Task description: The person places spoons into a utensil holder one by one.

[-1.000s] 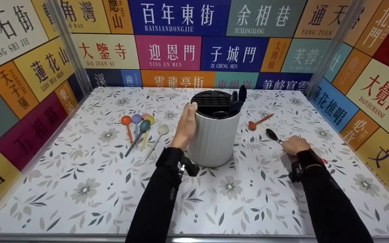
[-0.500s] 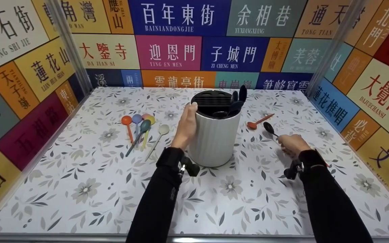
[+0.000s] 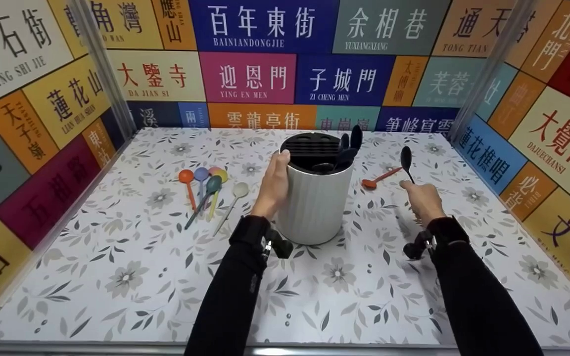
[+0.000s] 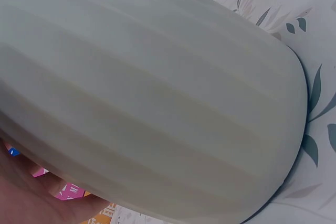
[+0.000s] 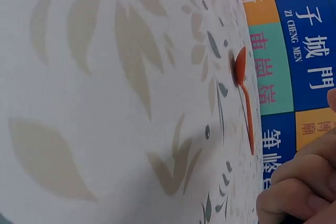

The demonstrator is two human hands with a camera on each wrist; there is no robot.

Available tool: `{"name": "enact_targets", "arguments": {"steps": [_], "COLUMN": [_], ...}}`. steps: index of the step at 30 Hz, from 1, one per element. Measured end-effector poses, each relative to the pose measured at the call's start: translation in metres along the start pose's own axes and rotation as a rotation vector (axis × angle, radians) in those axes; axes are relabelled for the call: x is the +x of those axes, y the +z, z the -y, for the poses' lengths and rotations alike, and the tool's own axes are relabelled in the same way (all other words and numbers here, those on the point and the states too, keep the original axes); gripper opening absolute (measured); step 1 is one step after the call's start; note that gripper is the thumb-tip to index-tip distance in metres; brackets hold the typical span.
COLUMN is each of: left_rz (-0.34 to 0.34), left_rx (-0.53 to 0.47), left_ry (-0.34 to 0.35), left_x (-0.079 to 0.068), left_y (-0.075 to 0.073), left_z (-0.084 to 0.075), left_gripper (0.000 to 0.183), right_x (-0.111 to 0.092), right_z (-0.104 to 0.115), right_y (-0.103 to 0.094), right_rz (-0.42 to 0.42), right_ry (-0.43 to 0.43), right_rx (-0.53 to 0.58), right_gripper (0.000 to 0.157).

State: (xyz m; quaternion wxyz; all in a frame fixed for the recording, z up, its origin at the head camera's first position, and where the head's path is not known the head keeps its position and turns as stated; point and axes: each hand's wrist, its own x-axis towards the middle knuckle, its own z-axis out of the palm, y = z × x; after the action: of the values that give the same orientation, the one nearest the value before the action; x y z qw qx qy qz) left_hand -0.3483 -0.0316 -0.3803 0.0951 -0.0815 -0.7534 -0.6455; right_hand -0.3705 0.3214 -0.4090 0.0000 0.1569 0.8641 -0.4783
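Observation:
A tall white ribbed utensil holder (image 3: 314,207) with a black slotted top stands upright in the middle of the table. My left hand (image 3: 271,188) grips its left side, thumb tip near the rim; the left wrist view is mostly filled by the white wall (image 4: 157,98). Several dark spoons (image 3: 352,143) stand in the holder's right part. To the right, my right hand (image 3: 423,199) holds a black spoon (image 3: 406,159) by its handle, bowl up, above the table. An orange spoon (image 3: 370,184) lies just left of it. The right wrist view shows my curled fingers (image 5: 294,192).
Left of the holder lies a group of colored spoons: orange (image 3: 186,176), blue (image 3: 201,173), dark green (image 3: 213,184), yellow (image 3: 220,175) and cream (image 3: 239,190). Sign-patterned panels (image 3: 255,76) wall the floral table (image 3: 166,296) at the back and sides.
My right hand has lifted the black spoon off the table and turned it from slanting left to nearly upright. The left hand and the holder have stayed put.

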Motion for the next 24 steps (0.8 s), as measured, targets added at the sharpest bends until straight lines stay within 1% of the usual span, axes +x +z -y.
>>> {"name": "enact_targets", "arguments": {"steps": [2,4,6,7,9,12,17,21,24], "left_rz": [0.002,0.0,-0.004,-0.004,-0.003,0.003,-0.001,-0.009,-0.008], "left_rx": [-0.006,-0.006,0.003,0.007,0.012,0.016,0.02,0.025,0.02], "left_ry": [0.003,0.007,0.006,0.007,0.01,0.018,0.018,0.014,0.015], "left_x": [0.0,0.0,0.0,0.0,0.0,0.0,0.0,0.0,-0.001], "left_y": [0.0,0.0,0.0,0.0,0.0,0.001,0.001,0.0,0.0], "left_z": [0.0,0.0,0.0,0.0,0.001,0.001,0.001,0.0,0.0], "left_gripper": [0.063,0.062,0.061,0.061,0.061,0.061,0.061,0.061,0.06], "right_x": [0.0,-0.001,-0.004,-0.005,-0.01,-0.021,-0.041,-0.051,-0.054], "right_z": [0.007,0.014,0.02,0.023,0.028,0.038,0.058,0.072,0.08], "right_y": [0.005,0.011,0.015,0.017,0.02,0.023,0.023,0.024,0.024], "right_rz": [-0.026,-0.025,0.002,0.024,0.067,0.113,0.145,0.148,0.159], "right_ry": [-0.021,-0.057,-0.114,-0.14,-0.179,-0.225,-0.268,-0.297,-0.325], "right_rx": [0.096,0.217,0.332,0.409,0.49,0.587,0.705,0.737,0.746], "right_gripper": [0.045,0.049,0.055,0.057,0.058,0.054,0.058,0.059,0.06]}}
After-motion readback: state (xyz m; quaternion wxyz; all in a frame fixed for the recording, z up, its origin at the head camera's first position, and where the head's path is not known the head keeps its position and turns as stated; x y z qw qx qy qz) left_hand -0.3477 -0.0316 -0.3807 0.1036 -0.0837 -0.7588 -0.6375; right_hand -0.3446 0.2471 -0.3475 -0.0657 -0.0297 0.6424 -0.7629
